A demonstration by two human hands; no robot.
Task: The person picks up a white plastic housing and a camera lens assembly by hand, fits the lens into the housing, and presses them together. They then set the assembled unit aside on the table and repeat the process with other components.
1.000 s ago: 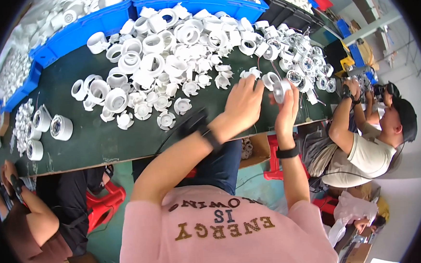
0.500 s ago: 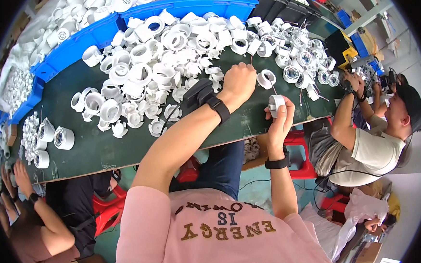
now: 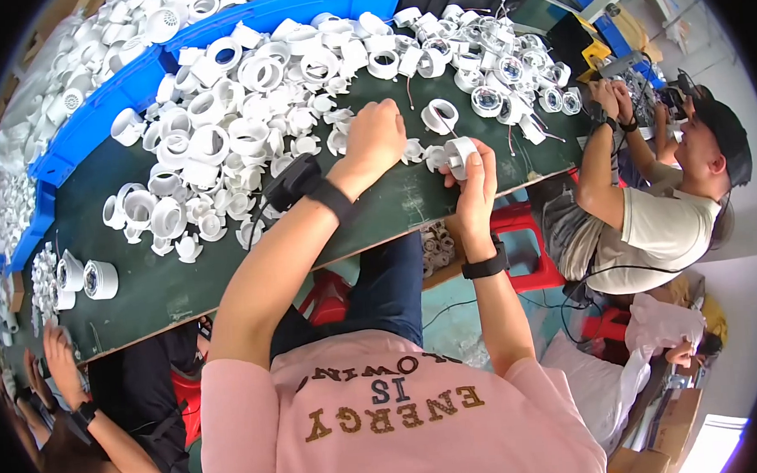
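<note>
Head view: right hand (image 3: 477,187) near the table's front edge, thumb and fingers closed around a short white round part (image 3: 459,155). The part sits at the fingertips, on the far side of the palm, held just above the table (image 3: 402,202) — a thin wire (image 3: 450,130) slants up from it. Left hand (image 3: 375,141) is farther out and to the left, over the table, back of the hand showing and fingers curled inward; cannot tell whether they hold anything. The white part lies to the right of these fingers, apart from them.

Between the two hands, small white clawed pieces (image 3: 412,151) lie on the green top. Just beyond the held part, a loose white ring (image 3: 439,117) rests alone. Black bands circle both wrists; a black device (image 3: 293,182) sits beside the left one.

Farther out: left, a broad heap of white rings and fittings (image 3: 208,147); right, a cluster of white units with clear round faces (image 3: 510,70), thin wires trailing. Blue bins (image 3: 295,12) stand behind the heap — full of white parts. At the left end of the table, white cylinders (image 3: 100,280). Right, a co-worker in a pale shirt (image 3: 668,227) and dark cap; left, another co-worker's hand (image 3: 62,360) at the table edge.
</note>
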